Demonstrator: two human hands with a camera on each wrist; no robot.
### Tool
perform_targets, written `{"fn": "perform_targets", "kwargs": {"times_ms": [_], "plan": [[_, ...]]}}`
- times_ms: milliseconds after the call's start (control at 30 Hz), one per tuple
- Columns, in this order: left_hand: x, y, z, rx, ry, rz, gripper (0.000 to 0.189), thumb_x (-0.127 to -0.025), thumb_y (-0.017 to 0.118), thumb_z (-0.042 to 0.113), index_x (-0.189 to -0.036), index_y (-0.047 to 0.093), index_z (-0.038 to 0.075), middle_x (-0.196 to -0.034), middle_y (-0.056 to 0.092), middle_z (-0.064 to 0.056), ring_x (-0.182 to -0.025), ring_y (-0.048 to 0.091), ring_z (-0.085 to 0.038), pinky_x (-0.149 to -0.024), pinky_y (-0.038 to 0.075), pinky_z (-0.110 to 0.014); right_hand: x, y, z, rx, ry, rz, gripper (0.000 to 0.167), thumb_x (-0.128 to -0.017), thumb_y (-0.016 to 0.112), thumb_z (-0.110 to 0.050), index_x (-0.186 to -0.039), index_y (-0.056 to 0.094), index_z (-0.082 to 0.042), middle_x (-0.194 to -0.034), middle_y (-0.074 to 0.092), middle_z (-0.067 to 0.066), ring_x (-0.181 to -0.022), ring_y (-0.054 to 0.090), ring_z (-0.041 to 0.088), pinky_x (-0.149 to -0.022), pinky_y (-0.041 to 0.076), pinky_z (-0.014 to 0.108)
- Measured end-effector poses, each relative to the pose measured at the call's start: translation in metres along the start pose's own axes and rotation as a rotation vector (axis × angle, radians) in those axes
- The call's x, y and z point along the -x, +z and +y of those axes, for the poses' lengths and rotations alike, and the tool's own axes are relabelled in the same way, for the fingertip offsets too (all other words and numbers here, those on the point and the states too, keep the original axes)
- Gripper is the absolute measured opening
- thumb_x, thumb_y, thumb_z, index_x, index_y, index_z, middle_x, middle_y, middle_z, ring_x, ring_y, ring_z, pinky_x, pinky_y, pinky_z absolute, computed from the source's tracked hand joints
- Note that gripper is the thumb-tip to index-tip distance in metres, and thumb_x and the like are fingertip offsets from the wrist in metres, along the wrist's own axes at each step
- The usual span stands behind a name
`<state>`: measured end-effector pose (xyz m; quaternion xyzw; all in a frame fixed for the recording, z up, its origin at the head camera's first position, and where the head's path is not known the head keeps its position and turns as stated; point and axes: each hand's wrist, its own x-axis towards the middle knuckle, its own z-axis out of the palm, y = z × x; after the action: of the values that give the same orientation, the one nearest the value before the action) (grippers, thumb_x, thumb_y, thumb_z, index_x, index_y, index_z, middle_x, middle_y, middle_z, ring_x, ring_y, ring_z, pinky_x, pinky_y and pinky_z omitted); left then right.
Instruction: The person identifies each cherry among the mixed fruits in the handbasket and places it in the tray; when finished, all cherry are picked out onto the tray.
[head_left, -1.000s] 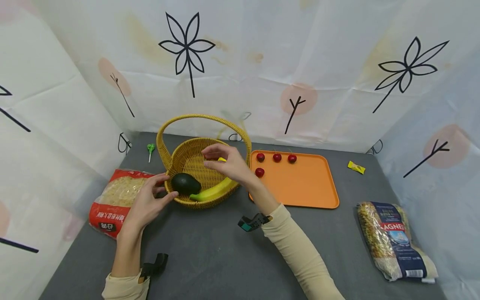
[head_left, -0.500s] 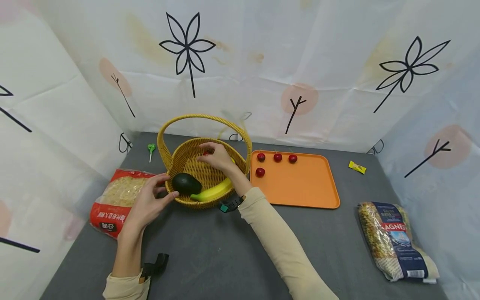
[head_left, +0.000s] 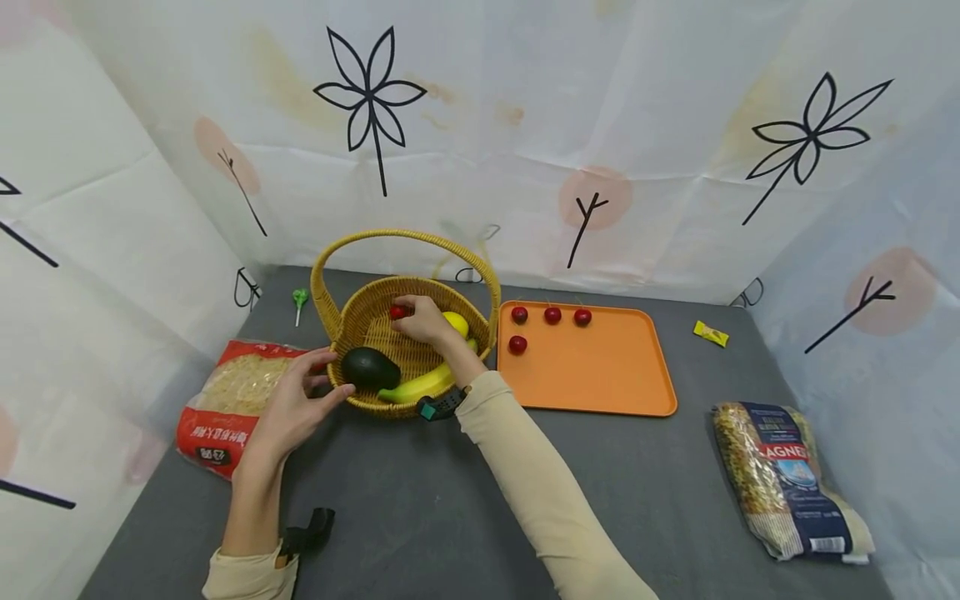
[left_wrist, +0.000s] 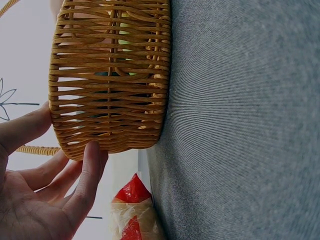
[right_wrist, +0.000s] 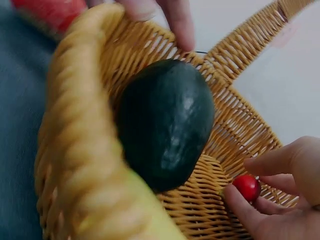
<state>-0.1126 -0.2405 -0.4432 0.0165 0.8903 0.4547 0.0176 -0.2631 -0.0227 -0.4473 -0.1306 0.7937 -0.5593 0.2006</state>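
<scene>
Glossy, round, red cherry (right_wrist: 247,188) is pinched between the thumb and fingers of the right hand (head_left: 422,320); it is inside the round, golden-brown woven basket (head_left: 366,322), towards the back, though whether it touches the weave underneath I cannot tell; a light fingertip hold should suit so small and slippery a fruit; best to lower it right to the weave and part the fingers gently, since a drop could let it roll.

Bare weave lies next to it, which seems the good place to let go; the smooth, dark green avocado (head_left: 371,368) sits at the left side, with the curved yellow banana (head_left: 416,388) along the front and a rounded yellow fruit (head_left: 457,323) partly hidden behind the right forearm; the wrist would do well to clear these, and the tall arched handle (head_left: 405,234), on its way out.

The left hand (head_left: 292,408) has its grip spread, thumb and fingers touching the basket at its left rim; light, even pressure there should steady it without tipping; further right, four more cherries (head_left: 552,315) lie on the orange rectangular tray (head_left: 600,367) upon the grey worktop (head_left: 420,517).
</scene>
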Motion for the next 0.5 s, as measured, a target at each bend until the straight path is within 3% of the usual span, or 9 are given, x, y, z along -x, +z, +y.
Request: {"fn": "perform_targets", "kwargs": {"times_ms": [67, 167, 300, 500], "plan": [[0.000, 0.000, 0.000, -0.002, 0.005, 0.000, 0.068, -0.103, 0.077, 0.026, -0.158, 0.046, -0.001, -0.164, 0.043, -0.027, -0.137, 0.060, -0.051, -0.111, 0.054, -0.065, -0.001, 0.002, 0.000, -0.054, 0.008, -0.001, 0.058, -0.106, 0.062, -0.002, -0.161, 0.047, 0.000, -0.158, 0.053, 0.026, -0.130, 0.061, 0.036, -0.090, 0.054, 0.031], [0.001, 0.000, 0.000, -0.004, 0.015, 0.005, 0.068, -0.103, 0.077, 0.025, -0.157, 0.047, -0.002, -0.164, 0.043, -0.028, -0.136, 0.060, -0.052, -0.111, 0.053, -0.065, -0.003, 0.005, 0.000, -0.149, 0.027, 0.001, 0.059, -0.105, 0.060, 0.003, -0.162, 0.046, 0.001, -0.161, 0.050, 0.026, -0.133, 0.061, 0.037, -0.101, 0.058, 0.036], [0.001, 0.001, 0.001, -0.006, 0.026, 0.010, 0.067, -0.103, 0.077, 0.023, -0.157, 0.047, -0.004, -0.163, 0.045, -0.029, -0.135, 0.061, -0.052, -0.111, 0.053, -0.066, -0.007, 0.008, 0.000, -0.290, 0.065, 0.016, 0.060, -0.104, 0.057, 0.008, -0.162, 0.045, 0.002, -0.163, 0.047, 0.027, -0.138, 0.059, 0.038, -0.115, 0.054, 0.047], [0.002, 0.000, 0.002, -0.014, 0.026, 0.013, 0.066, -0.103, 0.077, 0.021, -0.156, 0.047, -0.004, -0.163, 0.045, -0.029, -0.134, 0.061, -0.052, -0.111, 0.053, -0.066, -0.011, 0.009, 0.001, -0.369, 0.093, 0.032, 0.058, -0.105, 0.057, 0.009, -0.161, 0.046, 0.003, -0.163, 0.048, 0.028, -0.145, 0.056, 0.039, -0.121, 0.051, 0.049]]}}
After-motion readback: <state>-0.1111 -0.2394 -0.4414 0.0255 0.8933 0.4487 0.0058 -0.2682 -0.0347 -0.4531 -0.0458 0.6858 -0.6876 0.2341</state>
